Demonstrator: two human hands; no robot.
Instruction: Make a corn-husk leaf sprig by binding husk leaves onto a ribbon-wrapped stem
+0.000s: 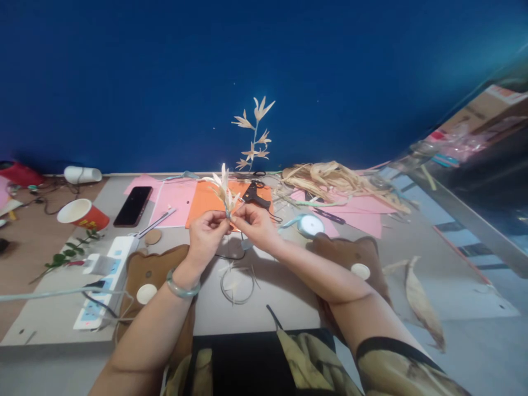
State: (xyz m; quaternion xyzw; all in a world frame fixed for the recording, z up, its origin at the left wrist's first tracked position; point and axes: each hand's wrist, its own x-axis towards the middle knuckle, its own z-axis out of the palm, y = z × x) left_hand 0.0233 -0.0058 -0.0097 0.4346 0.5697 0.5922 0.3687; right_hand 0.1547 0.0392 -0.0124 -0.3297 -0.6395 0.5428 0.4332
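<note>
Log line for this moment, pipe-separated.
left hand: pinching base of pale flower | right hand: pinching there too | wire ring: on table | phone: left of hands

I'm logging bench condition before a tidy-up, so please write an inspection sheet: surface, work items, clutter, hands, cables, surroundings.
Surface: flat light-grey table, partly covered by pink paper sheets and a flat orange sheet.
Work items: cream, pointed-petalled flower in hand; round grey wire coil; tan, fibrous strip pile; round white spool with pale-blue ribbon.
Clutter: red paper cup, upright; white cup, on its side; flat black phone.
Hands: left hand and right hand both pinch the flower's base.
Cables: pale cord reaches the long white power strip.
Surroundings: plain blue wall behind; brown cardboard box at right; other people, nothing seen.
</note>
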